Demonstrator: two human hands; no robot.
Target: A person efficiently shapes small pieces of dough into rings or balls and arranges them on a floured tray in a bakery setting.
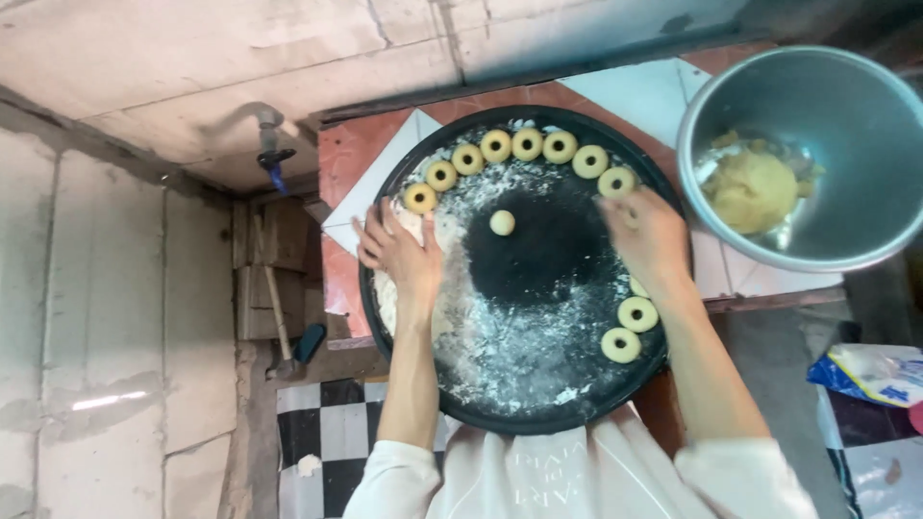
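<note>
A round black tray (pixel 538 418) dusted with white flour lies in front of me. Several ring-shaped dough pieces (pixel 527 144) line its far rim, and more rings (pixel 637 314) sit along its right rim. A small dough ball (pixel 502 222) rests near the tray's middle. My left hand (pixel 402 252) lies flat, fingers spread, on the floured left side of the tray. At the right rim, my right hand (pixel 649 234) rests palm down beside a dough ring (pixel 616 182); whether it holds anything is hidden.
A metal bowl (pixel 846 144) with a lump of yellow dough (pixel 752 189) stands at the right of the tray. The tray rests on a red and white tiled surface (pixel 358 163). A pipe with a blue tap (pixel 273 154) is at the left. Plastic bags (pixel 880 373) lie at the lower right.
</note>
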